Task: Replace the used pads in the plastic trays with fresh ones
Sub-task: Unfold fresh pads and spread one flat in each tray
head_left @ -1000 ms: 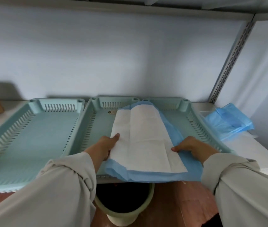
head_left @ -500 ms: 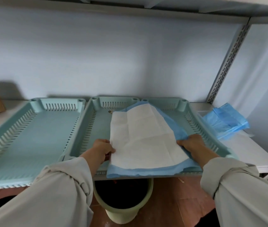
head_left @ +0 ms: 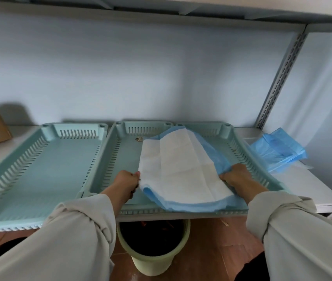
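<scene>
Since the frames a second earlier, both hands had drawn in toward the pad's side edges and the pad (head_left: 178, 171) had bunched: its left border had rolled under into a blue fold and its right edge had lifted into a crumple.

In the head view, the left hand (head_left: 125, 182) had its fingers curled, pinching the pad's left edge just right of its fingertips. The right hand (head_left: 237, 176) gripped the gathered blue backing at the right edge, with the white face lying between the two hands. The pad lay partly folded across the middle tray (head_left: 108, 169) and the right tray (head_left: 248, 157), its near edge draped over their front rims. Holding opposite edges probably let the person spread or shift it squarely. The left tray (head_left: 45, 163) stood bare, well left of the left hand's fingers. A stack of blue pads (head_left: 278, 151) lay beyond the right hand, and a bin (head_left: 153, 254) stood below.
</scene>
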